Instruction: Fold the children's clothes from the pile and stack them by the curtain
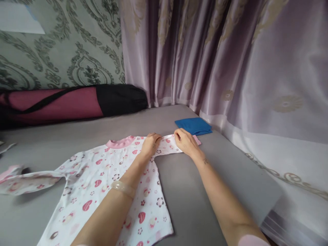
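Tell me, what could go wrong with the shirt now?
The sleeve away from the hands lies crooked, so the shirt might get creased there. The blue cloth lies just beyond the right hand, so it could get bumped.

white heart-printed shirt [104, 171] | spread out | on grey surface [184, 191]

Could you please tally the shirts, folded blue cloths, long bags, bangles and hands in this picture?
Printed shirt: 1
Folded blue cloth: 1
Long bag: 1
Bangle: 1
Hands: 2, the left hand and the right hand
Total: 6
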Demonstrator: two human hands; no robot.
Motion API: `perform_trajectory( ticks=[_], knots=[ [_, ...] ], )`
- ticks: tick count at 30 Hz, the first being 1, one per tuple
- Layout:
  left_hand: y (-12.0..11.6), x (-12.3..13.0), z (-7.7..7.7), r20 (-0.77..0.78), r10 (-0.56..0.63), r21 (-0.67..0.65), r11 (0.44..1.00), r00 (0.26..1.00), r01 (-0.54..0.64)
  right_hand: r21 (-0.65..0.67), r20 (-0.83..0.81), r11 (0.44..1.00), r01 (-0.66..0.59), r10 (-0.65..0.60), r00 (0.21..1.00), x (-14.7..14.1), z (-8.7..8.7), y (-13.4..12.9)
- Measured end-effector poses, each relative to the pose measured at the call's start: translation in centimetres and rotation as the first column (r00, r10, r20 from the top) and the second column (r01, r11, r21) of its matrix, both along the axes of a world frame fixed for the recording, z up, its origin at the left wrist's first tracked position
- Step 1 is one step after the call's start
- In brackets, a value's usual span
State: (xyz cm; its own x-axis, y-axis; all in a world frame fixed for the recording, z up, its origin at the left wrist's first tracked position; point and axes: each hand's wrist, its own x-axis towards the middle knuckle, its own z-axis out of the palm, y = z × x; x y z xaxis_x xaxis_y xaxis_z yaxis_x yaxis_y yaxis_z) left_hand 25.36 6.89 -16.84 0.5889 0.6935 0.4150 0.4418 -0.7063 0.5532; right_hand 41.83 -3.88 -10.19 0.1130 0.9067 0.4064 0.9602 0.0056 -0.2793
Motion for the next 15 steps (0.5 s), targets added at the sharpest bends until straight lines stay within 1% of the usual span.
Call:
perform_trajectory(
  ticks=[2,4,7,10,12,15],
  knots=[
    [-0.1,-0.1,0.5,0.043,0.023,0.0,1.0,0.999,-0.023,0.011,0.001,1.0,-0.014,0.014,1.0,-0.1,0.1,0.0],
    [0.0,-0.3,1.0,0.096,0.036,0.03,0.999,0.995,-0.039,0.026,-0.01,0.999,-0.025,0.026,1.0,0.1,-0.1,0.0],
    [0.2,-0.6,1.8,0.15,0.028,0.048,0.998,0.988,-0.035,0.013,-0.037,0.999,-0.05,0.051,0.998,0.6,-0.3,0.2],
    [0.4,-0.9,2.4,0.179,0.029,-0.055,0.998,0.983,-0.019,-0.025,-0.03,0.997,-0.067,0.066,0.997,0.9,-0.4,0.2],
    [0.4,-1.0,2.5,0.184,0.027,-0.117,0.993,0.983,-0.005,-0.05,-0.006,0.998,-0.044,0.044,0.999,0.9,-0.3,0.1],
    [0.5,-1.0,2.3,0.188,-0.003,-0.118,0.993,0.982,0.026,-0.071,0.008,0.997,0.034,-0.034,0.999,0.7,0.1,0.0]
  ],
)
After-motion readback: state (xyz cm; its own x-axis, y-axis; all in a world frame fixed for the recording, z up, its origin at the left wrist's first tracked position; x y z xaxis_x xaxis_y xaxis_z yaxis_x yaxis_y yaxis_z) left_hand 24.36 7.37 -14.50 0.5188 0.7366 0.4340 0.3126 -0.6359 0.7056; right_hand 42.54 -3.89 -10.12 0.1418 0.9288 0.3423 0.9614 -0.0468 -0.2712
